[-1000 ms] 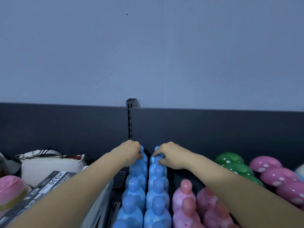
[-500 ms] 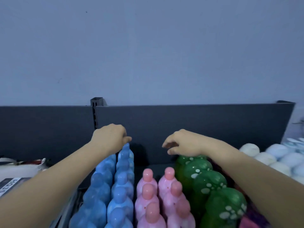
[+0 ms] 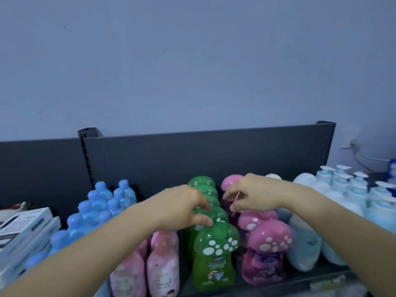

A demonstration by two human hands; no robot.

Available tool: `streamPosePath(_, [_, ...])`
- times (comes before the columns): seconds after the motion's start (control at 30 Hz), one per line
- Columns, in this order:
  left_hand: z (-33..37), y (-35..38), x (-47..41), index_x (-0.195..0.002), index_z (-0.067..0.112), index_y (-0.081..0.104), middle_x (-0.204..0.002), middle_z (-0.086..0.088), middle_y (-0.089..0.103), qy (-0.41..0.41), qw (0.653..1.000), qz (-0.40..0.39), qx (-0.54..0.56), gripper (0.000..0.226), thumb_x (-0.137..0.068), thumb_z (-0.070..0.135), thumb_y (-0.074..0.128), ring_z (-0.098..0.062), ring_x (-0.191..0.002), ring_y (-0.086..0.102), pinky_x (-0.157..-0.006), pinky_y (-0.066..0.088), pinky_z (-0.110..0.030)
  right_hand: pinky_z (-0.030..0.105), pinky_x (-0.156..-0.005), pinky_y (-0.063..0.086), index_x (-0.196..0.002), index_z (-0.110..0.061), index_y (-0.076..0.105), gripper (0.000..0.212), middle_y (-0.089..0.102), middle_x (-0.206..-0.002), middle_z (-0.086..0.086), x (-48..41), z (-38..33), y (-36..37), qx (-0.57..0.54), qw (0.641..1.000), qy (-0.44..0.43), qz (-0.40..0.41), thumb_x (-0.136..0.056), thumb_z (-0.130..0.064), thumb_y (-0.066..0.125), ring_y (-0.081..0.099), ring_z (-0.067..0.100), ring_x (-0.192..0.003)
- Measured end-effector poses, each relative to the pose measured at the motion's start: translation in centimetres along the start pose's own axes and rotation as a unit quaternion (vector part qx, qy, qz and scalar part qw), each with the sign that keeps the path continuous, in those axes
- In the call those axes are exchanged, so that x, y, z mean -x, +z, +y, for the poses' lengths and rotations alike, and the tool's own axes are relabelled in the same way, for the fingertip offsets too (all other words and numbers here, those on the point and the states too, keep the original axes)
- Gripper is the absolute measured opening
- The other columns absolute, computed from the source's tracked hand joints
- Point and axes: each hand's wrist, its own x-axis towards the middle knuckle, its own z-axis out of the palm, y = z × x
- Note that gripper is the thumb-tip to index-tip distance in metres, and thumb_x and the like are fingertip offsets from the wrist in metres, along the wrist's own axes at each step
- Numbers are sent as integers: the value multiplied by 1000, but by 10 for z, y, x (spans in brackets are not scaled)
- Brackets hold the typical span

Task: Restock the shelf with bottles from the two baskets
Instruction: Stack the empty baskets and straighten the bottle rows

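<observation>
Bottles stand in front-to-back rows on the shelf (image 3: 267, 285), against its dark back panel (image 3: 203, 151). From left to right: blue bottles (image 3: 102, 206), pale pink bottles (image 3: 162, 264), green bottles (image 3: 214, 241) with spotted dome caps, pink dome-capped bottles (image 3: 270, 234), pale rounded bottles (image 3: 304, 249), and pump bottles (image 3: 353, 189) at the far right. Flat boxes (image 3: 23, 224) lie at the near left. Neither basket is in view.

Change noted: one second ago both hands were on the farthest blue bottles. Half a second ago the left hand remained there while the right had crossed to the green row. Both have now moved on to the right.

Left hand (image 3: 182, 209): over the middle of the green row, fingers half curled, with fingers and thumb on either side of a cap. Motion blur prevents telling whether it grips that cap or only touches it.

Right hand (image 3: 255, 194): over the far end of the pink dome-capped row, fingers hanging loosely curled, forefinger and thumb close together. It holds nothing that can be made out.

Assessment: no bottle is being carried. The hands appear to be passing along the rows, settling each in turn. The blue rows look finished with. Any remaining stock would have to come from the baskets.
</observation>
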Motion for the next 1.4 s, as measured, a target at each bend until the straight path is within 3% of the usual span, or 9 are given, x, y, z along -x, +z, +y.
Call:
streamPosePath(0.17, [44, 21, -8, -126, 35, 53, -124, 16, 52, -19, 1000, -14, -1, 53, -79, 59, 61, -11, -114, 50, -90, 46, -36, 9, -70, 36, -126, -32, 56, 50, 60, -120, -14, 31, 42, 17, 7, 999, -33, 12, -80, -47, 67, 47, 0, -93])
streamPosePath(0.3, [56, 36, -5, -130, 34, 48, -126, 13, 47, -67, 998, -7, -15, 60, -76, 52, 68, -13, -116, 49, -93, 45, -39, 20, -89, 40, -131, -30, 50, 71, 41, -113, -19, 47, 58, 30, 9, 995, -95, 6, -67, -40, 80, 42, 2, -102])
streamPosePath(0.47, [71, 40, 4, -134, 33, 47, -129, 9, 46, -104, 994, 19, 1, 61, -78, 37, 71, -12, -119, 46, -98, 41, -33, 37, -93, 44, -130, -35, 49, 67, 41, -116, -8, 51, 62, 48, 74, 988, -136, 18, -70, -30, 77, 44, 14, -108])
streamPosePath(0.63, [72, 40, 7, -135, 31, 49, -123, 6, 48, -115, 993, 15, 15, 61, -80, 32, 72, -11, -115, 47, -94, 37, -22, 28, -90, 41, -136, -33, 45, 66, 30, -105, -13, 54, 69, 52, 56, 985, -158, 35, -76, -28, 73, 33, 6, -97])
streamPosePath(0.73, [70, 40, 7, -135, 33, 49, -123, 8, 48, -124, 992, 17, 20, 61, -79, 32, 73, -10, -115, 47, -95, 37, -22, 27, -92, 39, -138, -31, 42, 66, 26, -105, -14, 52, 72, 56, 48, 984, -165, 48, -79, -29, 71, 29, 5, -98])
streamPosePath(0.93, [71, 34, 7, -136, 36, 46, -127, 14, 45, -121, 992, 24, 5, 59, -81, 48, 65, -6, -118, 44, -92, 39, -22, 30, -99, 39, -133, -28, 50, 59, 46, -122, -9, 51, 77, 51, -7, 987, -143, 67, -80, -45, 68, 44, 10, -113])
streamPosePath(1.1, [58, 26, -10, -132, 30, 52, -126, 9, 50, -150, 983, 106, 17, 43, -93, 47, 50, -10, -119, 48, -98, 42, -32, 26, -100, 37, -129, -20, 56, 42, 54, -131, -1, 34, 78, 39, -43, 988, -73, 126, -91, -36, 58, 48, 16, -121])
streamPosePath(1.23, [41, 33, -26, -126, 36, 56, -124, 7, 50, -196, 979, 53, 34, 37, -90, 45, 53, -17, -119, 49, -95, 45, -43, 30, -97, 42, -125, -24, 60, 34, 58, -126, -1, 20, 78, 44, -57, 994, -38, 84, -91, -29, 58, 53, 17, -113])
streamPosePath(1.4, [36, 40, -39, -127, 26, 57, -122, -2, 52, -204, 978, 33, 35, 36, -92, 36, 55, -21, -116, 51, -97, 41, -32, 30, -91, 47, -121, -28, 64, 33, 64, -119, -2, 11, 78, 51, -61, 995, -6, 77, -88, -26, 61, 58, 16, -105])
